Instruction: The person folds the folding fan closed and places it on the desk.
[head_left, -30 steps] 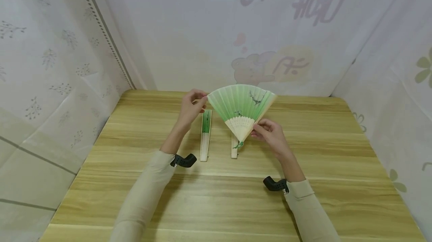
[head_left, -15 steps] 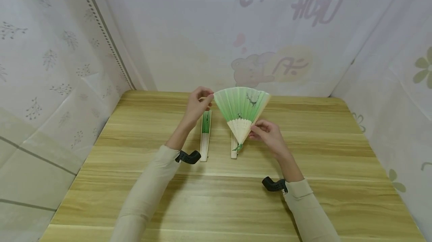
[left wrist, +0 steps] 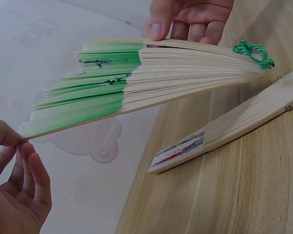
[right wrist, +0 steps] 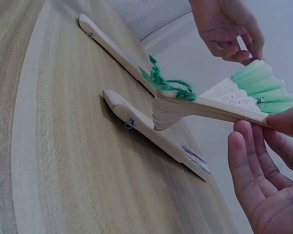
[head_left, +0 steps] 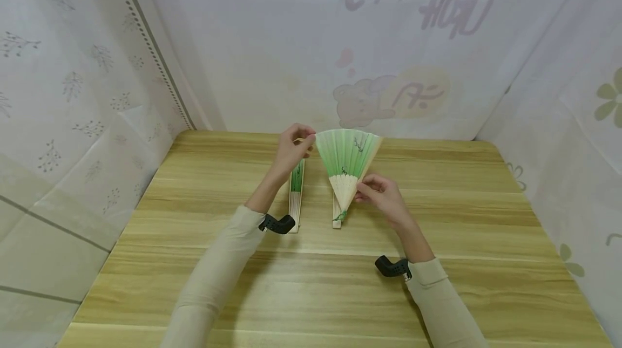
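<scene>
A light green folding fan (head_left: pixel 345 156) with pale wooden ribs is held partly spread above the table. My left hand (head_left: pixel 295 148) pinches the upper left corner of its leaf between thumb and fingertips. On the other side, my right hand (head_left: pixel 384 197) pinches the right outer rib near the lower edge of the leaf. A green cord (left wrist: pixel 254 53) hangs at the pivot. Under the spread fan lies a folded fan (left wrist: pixel 224 124) with a dark and red picture on its leaf. A folded green fan (head_left: pixel 295 186) lies to the left, partly hidden by my left hand and wrist camera.
The wooden table (head_left: pixel 311 294) has its back edge just beyond the hands. Patterned cloth (head_left: pixel 272 56) hangs behind it and along both sides. A black wrist camera (head_left: pixel 278 224) juts from the left sleeve, another black camera (head_left: pixel 391 267) from the right.
The left hand has moved right with its corner of the light green fan, so the fan is narrower. The right hand has shifted slightly left and stays on the outer rib.
</scene>
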A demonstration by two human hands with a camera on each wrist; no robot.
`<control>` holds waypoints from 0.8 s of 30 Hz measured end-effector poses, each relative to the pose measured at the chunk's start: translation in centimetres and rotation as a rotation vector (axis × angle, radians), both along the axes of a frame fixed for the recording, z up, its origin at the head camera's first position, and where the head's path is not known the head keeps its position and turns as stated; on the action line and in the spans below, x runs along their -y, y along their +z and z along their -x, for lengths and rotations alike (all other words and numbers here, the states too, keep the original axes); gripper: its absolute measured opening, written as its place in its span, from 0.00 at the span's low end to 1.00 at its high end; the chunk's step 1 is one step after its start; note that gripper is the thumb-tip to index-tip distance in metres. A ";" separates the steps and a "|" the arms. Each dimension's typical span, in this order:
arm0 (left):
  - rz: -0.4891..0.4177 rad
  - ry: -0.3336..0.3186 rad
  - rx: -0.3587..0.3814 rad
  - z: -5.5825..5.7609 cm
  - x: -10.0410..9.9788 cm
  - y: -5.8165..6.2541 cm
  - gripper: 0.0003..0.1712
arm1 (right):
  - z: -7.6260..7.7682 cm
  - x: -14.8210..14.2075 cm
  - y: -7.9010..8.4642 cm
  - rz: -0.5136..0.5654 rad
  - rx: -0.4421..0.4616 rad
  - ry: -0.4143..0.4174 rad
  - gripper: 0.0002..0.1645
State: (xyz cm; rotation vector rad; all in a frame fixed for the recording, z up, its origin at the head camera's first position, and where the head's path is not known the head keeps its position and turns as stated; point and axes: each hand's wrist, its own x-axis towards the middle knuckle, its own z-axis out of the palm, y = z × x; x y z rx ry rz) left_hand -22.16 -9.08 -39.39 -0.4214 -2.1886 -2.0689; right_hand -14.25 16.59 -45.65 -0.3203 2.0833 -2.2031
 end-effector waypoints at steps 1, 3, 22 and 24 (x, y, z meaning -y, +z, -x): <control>-0.001 0.000 0.001 0.0 0.0 0.0 0.08 | 0.0 0.0 0.0 -0.001 -0.002 0.001 0.11; -0.003 0.002 0.003 0.1 -0.1 0.0 0.08 | 0.0 0.1 0.0 -0.001 -0.005 0.003 0.11; -0.009 -0.019 0.008 0.5 -1.3 0.1 0.07 | 0.0 0.8 0.0 -0.027 0.003 0.019 0.11; -0.011 -0.020 0.010 0.6 -1.6 0.1 0.07 | 0.0 0.9 0.1 -0.031 0.005 0.018 0.11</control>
